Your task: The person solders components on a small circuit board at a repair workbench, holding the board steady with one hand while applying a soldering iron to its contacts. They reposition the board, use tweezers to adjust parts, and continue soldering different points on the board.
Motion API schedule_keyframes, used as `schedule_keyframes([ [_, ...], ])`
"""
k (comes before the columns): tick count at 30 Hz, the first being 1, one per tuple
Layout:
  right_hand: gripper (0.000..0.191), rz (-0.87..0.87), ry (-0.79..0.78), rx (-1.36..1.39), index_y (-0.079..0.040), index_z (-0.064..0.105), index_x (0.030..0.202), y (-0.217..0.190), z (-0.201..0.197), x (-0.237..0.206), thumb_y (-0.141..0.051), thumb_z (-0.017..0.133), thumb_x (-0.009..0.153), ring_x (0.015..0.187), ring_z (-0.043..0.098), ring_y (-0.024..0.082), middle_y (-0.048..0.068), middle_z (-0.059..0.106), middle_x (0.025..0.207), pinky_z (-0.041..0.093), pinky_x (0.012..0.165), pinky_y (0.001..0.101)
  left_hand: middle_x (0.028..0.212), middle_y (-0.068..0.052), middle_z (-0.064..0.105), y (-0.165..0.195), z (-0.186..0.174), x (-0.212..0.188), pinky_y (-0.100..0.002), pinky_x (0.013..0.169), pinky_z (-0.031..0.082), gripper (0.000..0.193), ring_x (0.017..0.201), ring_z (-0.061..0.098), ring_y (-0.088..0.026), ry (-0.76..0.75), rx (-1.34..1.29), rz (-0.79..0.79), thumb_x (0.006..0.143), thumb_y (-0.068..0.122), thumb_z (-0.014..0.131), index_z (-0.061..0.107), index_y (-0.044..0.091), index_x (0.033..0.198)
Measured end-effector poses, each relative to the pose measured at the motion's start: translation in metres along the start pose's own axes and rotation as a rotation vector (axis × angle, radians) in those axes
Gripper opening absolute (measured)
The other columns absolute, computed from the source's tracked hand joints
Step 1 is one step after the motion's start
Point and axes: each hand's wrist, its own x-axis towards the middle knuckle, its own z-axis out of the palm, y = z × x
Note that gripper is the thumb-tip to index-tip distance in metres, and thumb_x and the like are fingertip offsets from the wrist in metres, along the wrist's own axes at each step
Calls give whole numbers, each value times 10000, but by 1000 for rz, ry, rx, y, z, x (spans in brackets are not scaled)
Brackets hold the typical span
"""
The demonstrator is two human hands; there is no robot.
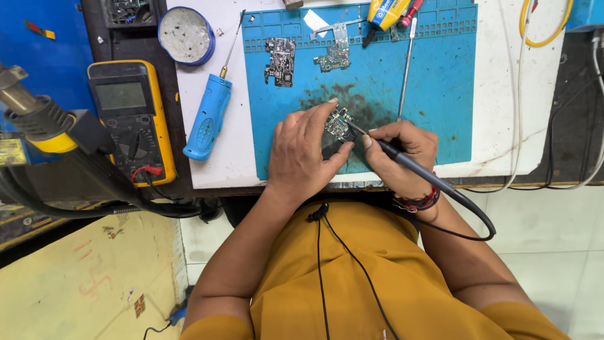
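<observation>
White workbench with a blue silicone mat (434, 94), tiled floor below. On the mat, the left hand (302, 154) pinches a small circuit board (340, 124) by its edges, tilting it steady, while the right hand (399, 154) grips a black soldering iron (402, 158) like a pen, tip touching the board. A yellow multimeter (129, 116) and blue screwdriver (209, 116) lie to the left.

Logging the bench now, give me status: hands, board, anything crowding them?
Left hand pinching small circuit board on blue mat. Right hand gripping soldering iron, tip at board. Two spare boards further up the mat, apart.
</observation>
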Motion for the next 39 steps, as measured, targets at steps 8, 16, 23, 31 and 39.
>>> schedule_keyframes([
  [8, 93, -11, -18, -9, 2, 712, 976, -3, 12, 2, 13, 781, 915, 669, 546, 23, 21, 673, 782, 418, 603, 207, 1297, -82, 663, -11, -4, -4, -432, 968, 439, 769, 1169, 590, -297, 20, -15, 8, 835, 328, 860, 466, 105, 1456],
  [16, 93, -5, -41, -16, 4, 718, 973, -4, 11, 2, 15, 785, 909, 665, 547, 24, 29, 680, 781, 413, 596, 206, 1308, -82, 660, -12, -3, -6, -430, 966, 438, 778, 1172, 592, -295, 11, -20, 8, 836, 324, 860, 458, 105, 1465],
  [23, 101, -14, -26, -15, 6, 722, 989, -4, 9, 6, 11, 789, 913, 674, 552, 23, 32, 686, 799, 419, 603, 208, 1296, -85, 667, -8, -4, -2, -427, 958, 438, 775, 1161, 593, -296, 17, -18, 10, 834, 318, 866, 464, 103, 1460],
  [31, 100, -6, -40, -20, 4, 724, 982, -5, 5, 8, 7, 791, 908, 670, 557, 22, 27, 691, 794, 421, 595, 206, 1272, -84, 681, -5, -5, 3, -423, 941, 439, 769, 1155, 599, -290, 8, -34, -6, 818, 311, 872, 476, 100, 1443],
  [39, 98, 5, -41, -19, 3, 728, 985, -7, 4, 14, 3, 793, 912, 683, 561, 23, 28, 684, 798, 425, 604, 207, 1264, -87, 683, -5, -5, 7, -425, 947, 441, 773, 1155, 602, -293, 7, -32, 2, 820, 308, 875, 474, 97, 1446],
])
